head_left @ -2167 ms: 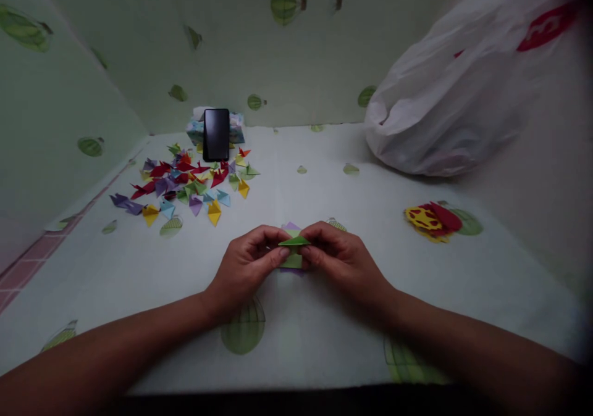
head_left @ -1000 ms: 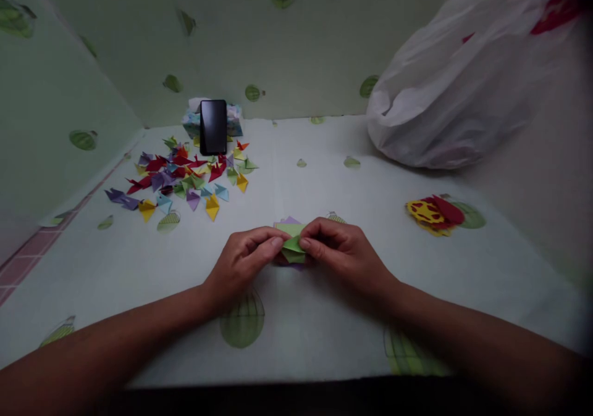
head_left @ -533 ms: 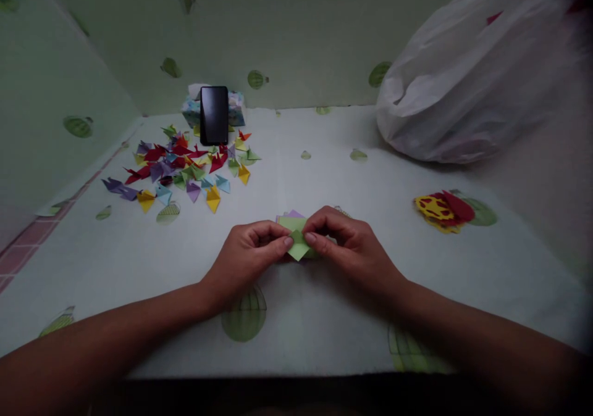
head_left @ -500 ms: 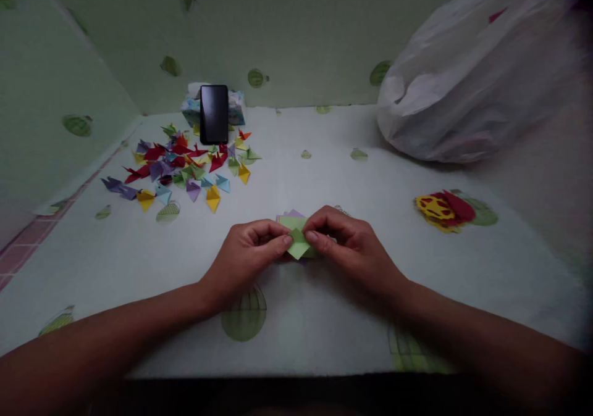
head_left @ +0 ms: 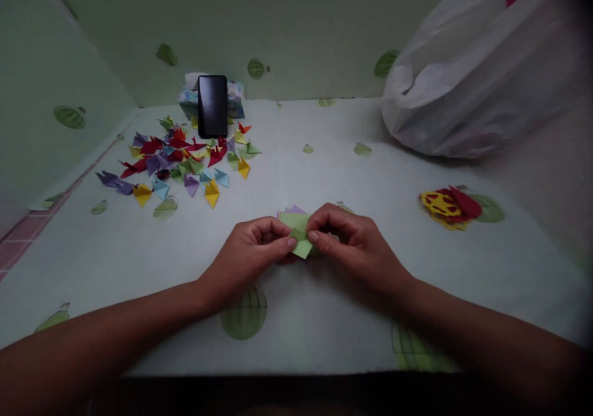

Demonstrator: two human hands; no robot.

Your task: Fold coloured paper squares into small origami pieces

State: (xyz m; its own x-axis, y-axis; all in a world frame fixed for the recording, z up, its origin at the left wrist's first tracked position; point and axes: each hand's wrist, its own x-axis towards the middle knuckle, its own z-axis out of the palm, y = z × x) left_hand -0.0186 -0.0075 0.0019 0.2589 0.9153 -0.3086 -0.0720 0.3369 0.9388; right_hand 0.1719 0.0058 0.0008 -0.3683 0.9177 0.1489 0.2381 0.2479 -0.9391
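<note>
A small folded green origami paper is pinched between my two hands near the middle of the table. My left hand grips its left edge between thumb and fingers. On the other side, my right hand pinches the right edge, thumb on top. Beneath it lies a stack of coloured paper squares, light green uppermost with a purple corner sticking out; the hands cover much of it. Several folded paper cranes in red, purple, yellow, green, blue and orange lie in a pile at the back left.
A black phone leans upright against a tissue box behind the cranes. At the back right rests a large white plastic bag. Yellow and red paper cut-outs lie right of my hands. The table's front edge runs along the bottom.
The green paper has turned slightly between my fingers, its lower point shifting right. Both hands keep their pinch. The whole view has tilted down a little.
</note>
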